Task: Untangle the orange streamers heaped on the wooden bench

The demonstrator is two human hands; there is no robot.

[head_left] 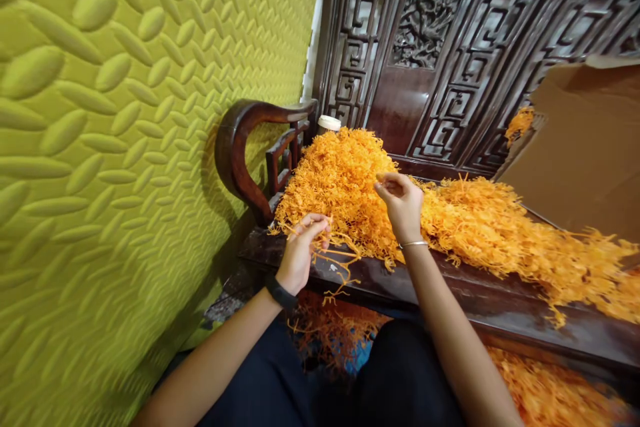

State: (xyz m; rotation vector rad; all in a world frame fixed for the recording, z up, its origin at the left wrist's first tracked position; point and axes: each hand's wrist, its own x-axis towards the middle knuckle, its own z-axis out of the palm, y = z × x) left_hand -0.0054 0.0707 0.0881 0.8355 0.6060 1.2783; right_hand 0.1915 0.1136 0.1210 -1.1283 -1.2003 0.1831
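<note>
My left hand (303, 247), with a black band at the wrist, is closed on a few thin orange strands (343, 260). They branch, and their loose ends hang over the front edge of the dark wooden bench. To the right and slightly farther away, my right hand (401, 203) is raised in front of a heap of orange strands (345, 180), a thin bangle on its wrist. Its thumb and forefinger are pinched together; whatever may be between them is too small to make out. The heaped strands look like those in my left hand.
Orange strands (500, 227) stretch rightward along the bench seat (370, 280). More strands (345, 327) lie below it. A curved armrest (240, 147) stands beside the yellow textured wall (125, 147). A white-lidded container (329, 123) is behind the heap, and brown cardboard (580, 147) leans at right.
</note>
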